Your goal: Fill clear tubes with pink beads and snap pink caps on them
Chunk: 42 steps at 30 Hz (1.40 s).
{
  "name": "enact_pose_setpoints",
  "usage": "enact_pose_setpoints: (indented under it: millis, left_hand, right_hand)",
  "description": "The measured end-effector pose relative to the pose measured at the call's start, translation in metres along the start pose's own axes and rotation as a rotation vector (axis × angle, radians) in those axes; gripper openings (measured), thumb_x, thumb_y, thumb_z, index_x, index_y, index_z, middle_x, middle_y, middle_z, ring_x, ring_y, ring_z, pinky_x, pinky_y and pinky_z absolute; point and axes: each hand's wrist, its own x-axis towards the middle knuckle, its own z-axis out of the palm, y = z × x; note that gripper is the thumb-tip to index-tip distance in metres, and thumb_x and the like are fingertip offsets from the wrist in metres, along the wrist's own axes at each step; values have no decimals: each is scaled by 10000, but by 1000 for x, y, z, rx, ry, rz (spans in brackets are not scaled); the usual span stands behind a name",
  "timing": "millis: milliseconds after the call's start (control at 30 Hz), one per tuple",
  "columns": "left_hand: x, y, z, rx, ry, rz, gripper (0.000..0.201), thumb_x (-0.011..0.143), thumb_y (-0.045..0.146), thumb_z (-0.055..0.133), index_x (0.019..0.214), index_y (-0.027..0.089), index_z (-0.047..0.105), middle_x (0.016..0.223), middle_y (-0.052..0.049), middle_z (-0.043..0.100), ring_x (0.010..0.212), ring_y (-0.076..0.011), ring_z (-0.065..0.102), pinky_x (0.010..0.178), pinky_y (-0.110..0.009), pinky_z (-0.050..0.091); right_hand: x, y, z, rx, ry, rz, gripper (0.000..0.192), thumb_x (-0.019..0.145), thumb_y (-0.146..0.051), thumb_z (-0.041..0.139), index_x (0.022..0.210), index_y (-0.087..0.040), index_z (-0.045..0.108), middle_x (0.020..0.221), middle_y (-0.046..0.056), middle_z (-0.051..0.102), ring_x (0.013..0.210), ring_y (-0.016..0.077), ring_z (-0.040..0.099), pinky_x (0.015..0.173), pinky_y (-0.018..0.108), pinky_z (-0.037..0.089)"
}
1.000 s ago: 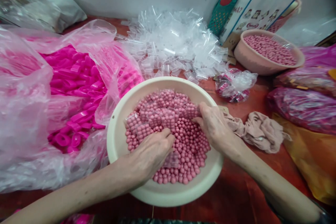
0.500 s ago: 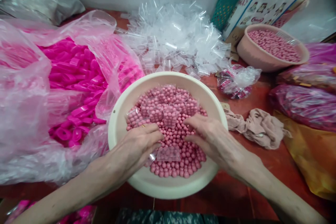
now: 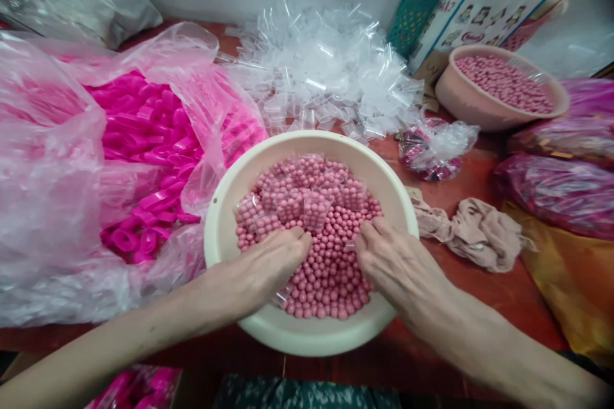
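Observation:
A cream basin (image 3: pixel 407 204) holds a heap of loose pink beads (image 3: pixel 330 281). Several clear plastic sleeves packed with pink beads (image 3: pixel 316 209) lie at the far side of the heap. My left hand (image 3: pixel 281 262) is closed over the left of the beads, with its fingertips curled under, so what it holds is hidden. On the right, my right hand (image 3: pixel 384 255) is closed too, and the end of a small clear plastic sleeve (image 3: pixel 350 245) shows at its fingertips. Another clear piece (image 3: pixel 283 296) rests below my left hand.
Bright pink plastic parts (image 3: pixel 148 134) fill a large open bag (image 3: pixel 52 204) at left. Clear empty sleeves (image 3: pixel 326 70) are piled behind the basin. A pink bowl (image 3: pixel 472 96) of beads, a crumpled cloth (image 3: pixel 484 233) and filled plastic bags (image 3: pixel 561 188) are at right.
Both hands have closed, and my right hand has drawn slightly to the right. The clear sleeve that lay on the near beads is no longer seen there.

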Motion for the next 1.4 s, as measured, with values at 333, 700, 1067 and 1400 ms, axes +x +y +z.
enact_pose_setpoints:
  millis: [333, 700, 1067, 1400]
  left_hand:
    - [30, -1, 13, -9, -80, -72, 157, 900, 160, 348, 937, 179, 499, 914, -28, 523, 852, -156, 479, 777, -284, 410]
    - [35, 37, -17, -603, 52, -385, 388, 675, 158, 656, 1050, 174, 557, 677, 45, 552, 579, -106, 557, 531, -214, 427]
    - [29, 21, 0, -115, 30, -195, 153, 861, 189, 493, 1007, 205, 532, 1006, -22, 576, 963, -175, 535, 821, -291, 432]
    - [3, -1, 13, 85, -41, 56, 470, 930, 100, 246, 1376, 248, 216, 1373, -79, 397, 1284, -208, 341, 1051, -382, 312]
  right_hand:
    - [31, 18, 23, 526, -121, -21, 292, 907, -85, 303, 1094, -155, 515, 1015, 87, 588, 939, 174, 521, 819, 314, 437]
    - [57, 29, 8, 1291, -258, 317, 64, 809, -192, 592, 867, -164, 588, 793, -18, 605, 753, 124, 556, 683, 248, 413]
    - [42, 38, 8, 934, -209, 244, 213, 849, -239, 549, 1052, -186, 582, 988, 47, 634, 944, 191, 578, 850, 360, 463]
    - [16, 31, 4, 527, -109, 77, 474, 911, -201, 382, 1379, -222, 310, 1247, 93, 534, 1159, 206, 493, 962, 374, 429]
